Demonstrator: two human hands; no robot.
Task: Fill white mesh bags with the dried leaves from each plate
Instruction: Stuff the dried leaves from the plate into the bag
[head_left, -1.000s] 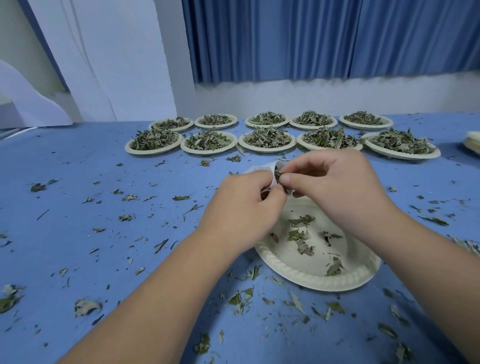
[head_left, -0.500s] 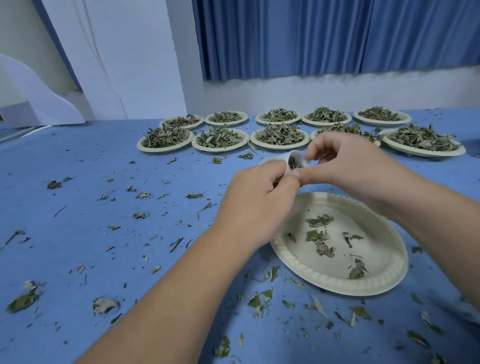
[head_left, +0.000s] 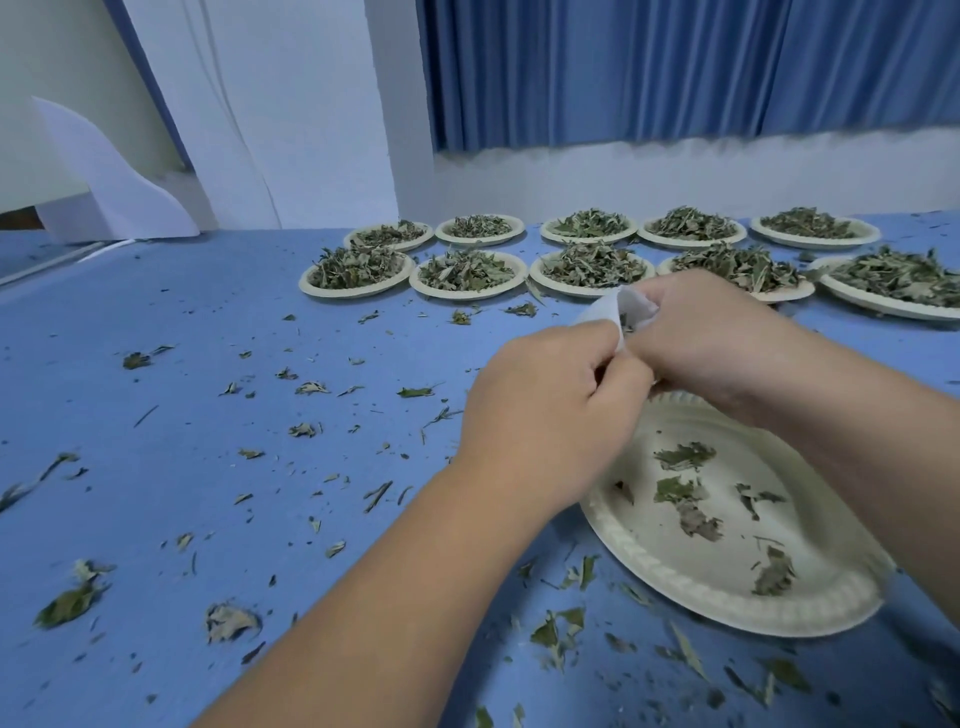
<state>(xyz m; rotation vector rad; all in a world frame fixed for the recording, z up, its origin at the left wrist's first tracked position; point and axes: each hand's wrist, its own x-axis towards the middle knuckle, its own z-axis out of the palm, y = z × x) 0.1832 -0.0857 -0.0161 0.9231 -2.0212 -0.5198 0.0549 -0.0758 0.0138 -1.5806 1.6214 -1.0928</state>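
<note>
Left hand: the left hand (head_left: 550, 415) is curled, and its thumb and fingers pinch the near edge of the white mesh bag (head_left: 615, 310).
Right hand: the right hand (head_left: 711, 338) is curled too and pinches the other side of the bag's mouth. The two hands touch each other.
Bag: it is held in the air between both hands, above the far rim of the near plate (head_left: 691, 587). A few dark leaf pieces show in its opening.
Near plate: it lies flat towards the near right corner of the table (head_left: 182, 426), partly under the right forearm. Only a few dried leaves (head_left: 681, 457) are on it.
Full plates: ten full plates (head_left: 358, 270) stand in two rows of five along the far edge, each with a heap of leaves.
Table top: it has a blue cover, with loose leaf bits (head_left: 67, 605) scattered over it, many near the front edge.
Behind the far edge: a blue curtain (head_left: 675, 67) and a white board (head_left: 270, 114).
</note>
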